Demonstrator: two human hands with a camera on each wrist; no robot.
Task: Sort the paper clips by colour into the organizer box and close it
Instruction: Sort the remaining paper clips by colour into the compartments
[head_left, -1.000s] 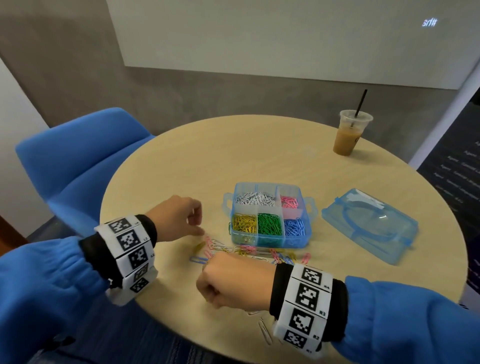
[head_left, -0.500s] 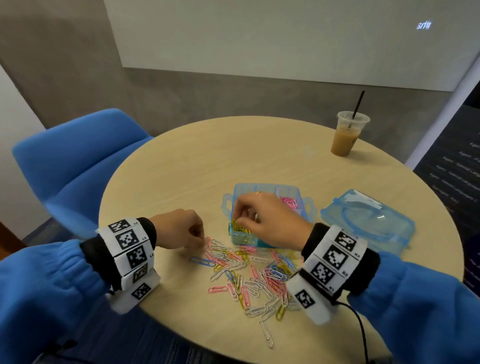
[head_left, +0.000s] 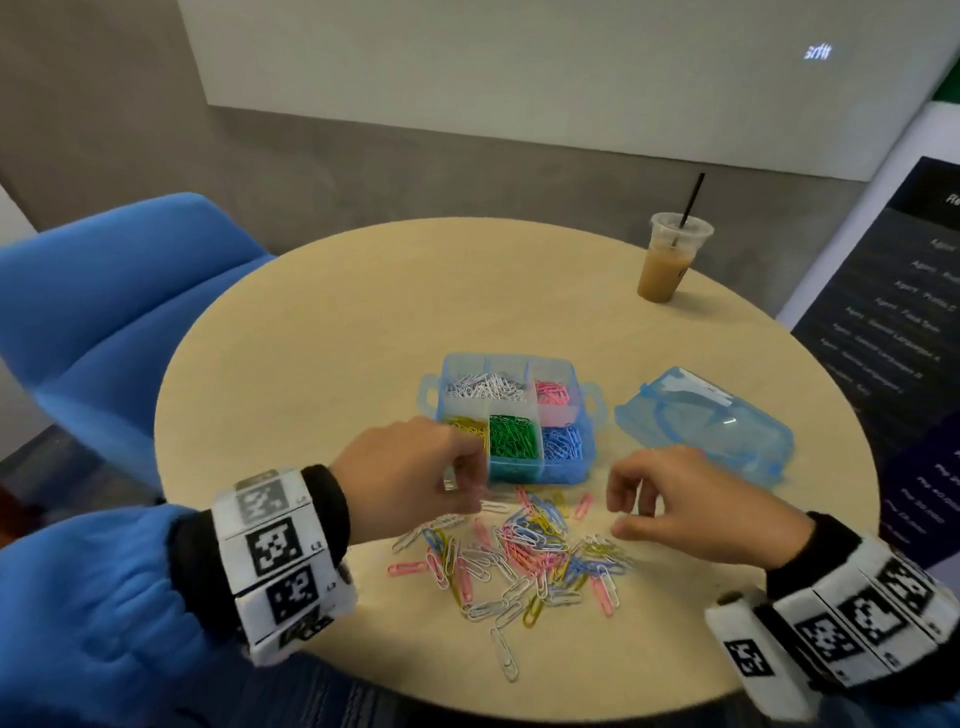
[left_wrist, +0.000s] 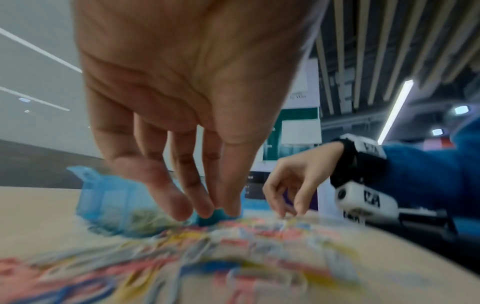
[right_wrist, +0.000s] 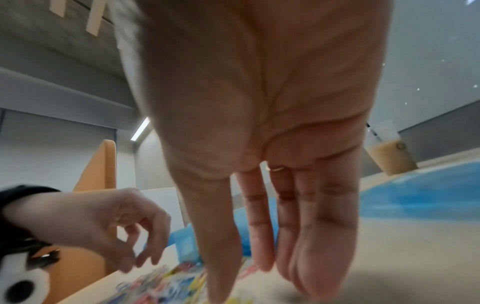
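The heap of mixed coloured wire paper clips is positioned between both hands; the left hand pinches a clip of indistinguishable colour, while the right hand hovers loosely curled, empty.

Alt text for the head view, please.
Two hands, left and right, hover over mixed loose paper clips on a round table, before an open organizer box; its lid lies right.

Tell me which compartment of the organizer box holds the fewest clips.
The pink compartment at the far right of the organizer box: only a small cluster, while white, yellow, green and blue are much fuller.
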